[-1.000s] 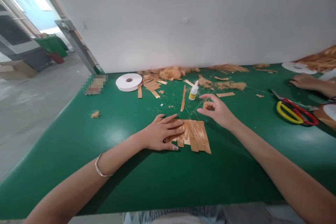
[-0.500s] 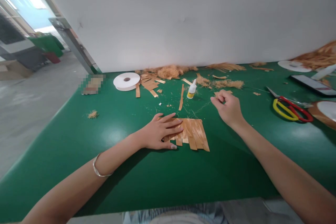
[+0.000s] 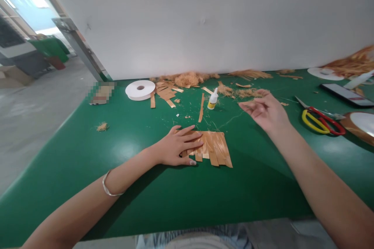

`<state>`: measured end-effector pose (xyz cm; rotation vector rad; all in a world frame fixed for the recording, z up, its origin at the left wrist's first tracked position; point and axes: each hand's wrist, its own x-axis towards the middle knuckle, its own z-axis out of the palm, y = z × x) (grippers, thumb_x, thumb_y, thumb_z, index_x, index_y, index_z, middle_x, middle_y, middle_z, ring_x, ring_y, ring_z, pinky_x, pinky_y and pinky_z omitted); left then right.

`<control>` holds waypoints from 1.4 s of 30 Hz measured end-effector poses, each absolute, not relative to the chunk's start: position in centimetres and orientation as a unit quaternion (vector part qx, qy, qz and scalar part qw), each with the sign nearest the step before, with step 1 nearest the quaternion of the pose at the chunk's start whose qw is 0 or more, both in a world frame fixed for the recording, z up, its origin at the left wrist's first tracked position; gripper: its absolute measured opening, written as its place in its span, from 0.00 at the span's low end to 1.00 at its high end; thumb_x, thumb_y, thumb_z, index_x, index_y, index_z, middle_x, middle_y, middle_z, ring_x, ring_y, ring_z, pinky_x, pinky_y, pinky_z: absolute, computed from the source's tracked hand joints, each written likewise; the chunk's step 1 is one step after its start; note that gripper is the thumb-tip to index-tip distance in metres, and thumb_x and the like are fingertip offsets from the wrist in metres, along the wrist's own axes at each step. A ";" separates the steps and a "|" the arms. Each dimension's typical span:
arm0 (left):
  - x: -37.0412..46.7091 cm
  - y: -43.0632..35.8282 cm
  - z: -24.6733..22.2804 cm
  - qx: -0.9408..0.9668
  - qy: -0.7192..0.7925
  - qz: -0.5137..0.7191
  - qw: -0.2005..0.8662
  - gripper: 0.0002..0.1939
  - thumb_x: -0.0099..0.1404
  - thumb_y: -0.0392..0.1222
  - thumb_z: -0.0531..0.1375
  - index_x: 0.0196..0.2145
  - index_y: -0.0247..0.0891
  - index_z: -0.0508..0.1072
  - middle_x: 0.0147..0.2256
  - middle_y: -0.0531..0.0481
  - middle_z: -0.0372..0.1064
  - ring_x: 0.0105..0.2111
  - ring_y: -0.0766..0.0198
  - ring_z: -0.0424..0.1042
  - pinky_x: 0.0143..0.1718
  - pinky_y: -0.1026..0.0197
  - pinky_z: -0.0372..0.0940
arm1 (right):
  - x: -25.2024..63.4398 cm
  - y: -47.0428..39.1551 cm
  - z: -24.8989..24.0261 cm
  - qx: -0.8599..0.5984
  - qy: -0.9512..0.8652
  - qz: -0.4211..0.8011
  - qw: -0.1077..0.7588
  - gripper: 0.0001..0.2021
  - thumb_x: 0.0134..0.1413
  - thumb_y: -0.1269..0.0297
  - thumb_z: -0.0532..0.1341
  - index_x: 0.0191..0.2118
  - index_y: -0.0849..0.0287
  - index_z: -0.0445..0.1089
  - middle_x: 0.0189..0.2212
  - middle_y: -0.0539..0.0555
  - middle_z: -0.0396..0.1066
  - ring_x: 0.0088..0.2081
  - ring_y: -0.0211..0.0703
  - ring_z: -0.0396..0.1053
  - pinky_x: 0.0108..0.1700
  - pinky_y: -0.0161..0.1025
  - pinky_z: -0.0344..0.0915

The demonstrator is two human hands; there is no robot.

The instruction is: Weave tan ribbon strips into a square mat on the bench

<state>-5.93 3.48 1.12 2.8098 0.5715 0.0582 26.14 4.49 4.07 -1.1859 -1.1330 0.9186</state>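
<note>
My left hand (image 3: 179,147) lies flat, fingers spread, on a panel of overlapping tan strips (image 3: 217,148). The panel's lower edge is uneven, and its left part is hidden under the hand. My right hand (image 3: 267,113) is raised to the right, fingers loosely apart, beside a heap of loose tan fibres (image 3: 245,93). A small tan scrap (image 3: 248,104) shows by its fingertips; I see no firm grip on it. Between the hands and farther back stand a small white glue bottle with a yellow label (image 3: 212,99) and a single tan strip (image 3: 201,107).
A white roll (image 3: 134,92) and cut strips (image 3: 166,92) lie at back left, a fibre tuft (image 3: 102,127) nearer. To the right are scissors with red and yellow handles (image 3: 323,120), a phone (image 3: 347,94) and another roll (image 3: 362,126). A white wall (image 3: 204,19) stands behind the green table (image 3: 175,206).
My right hand has moved right and its fingers have loosened from a closed, pinched shape. My left hand stays on the strip panel.
</note>
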 end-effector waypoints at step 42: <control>-5.9 3.5 1.1 0.971 0.197 0.025 0.132 0.36 0.63 0.66 0.49 0.64 0.49 0.53 0.65 0.50 0.45 0.66 0.45 0.40 0.60 0.42 0.39 | 27.4 3.8 3.4 -0.597 -0.786 -0.009 0.160 0.26 0.53 0.37 0.51 0.27 0.49 0.78 0.34 0.57 0.57 0.41 0.54 0.57 0.44 0.56 0.55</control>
